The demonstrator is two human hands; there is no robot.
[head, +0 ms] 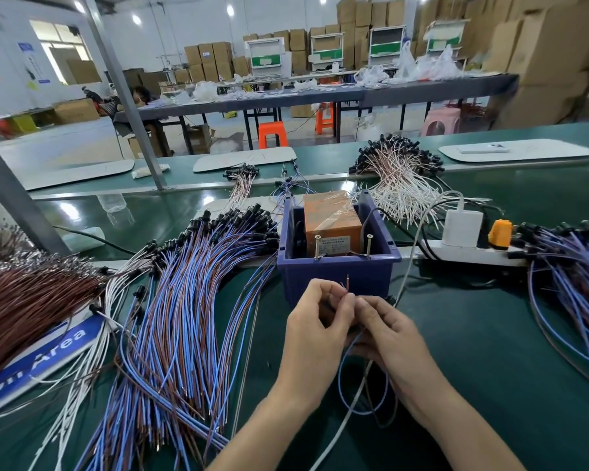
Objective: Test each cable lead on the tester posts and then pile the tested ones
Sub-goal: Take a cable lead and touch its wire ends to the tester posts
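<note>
My left hand point(315, 321) and my right hand point(386, 329) meet just in front of a blue bin point(337, 270). Both pinch the stripped ends of one blue-and-brown cable lead point(349, 355), whose wires loop down between my wrists. One bare tip sticks up above my fingers. Inside the bin sits an orange tester box point(332, 220). Two upright screw posts, the left post point(317, 246) and the right post point(369, 244), stand at the bin's front wall. A big pile of blue-and-brown leads point(191, 300) lies to the left. Another pile of blue-and-brown leads point(572, 263) lies to the right.
Brown wires point(31, 297) and white leads point(82, 365) lie at far left over a blue sign. A white power strip point(470, 253) with a charger and orange plug sits right of the bin. White-and-pink leads point(398, 175) are heaped behind. A white cable point(357, 392) crosses the green mat.
</note>
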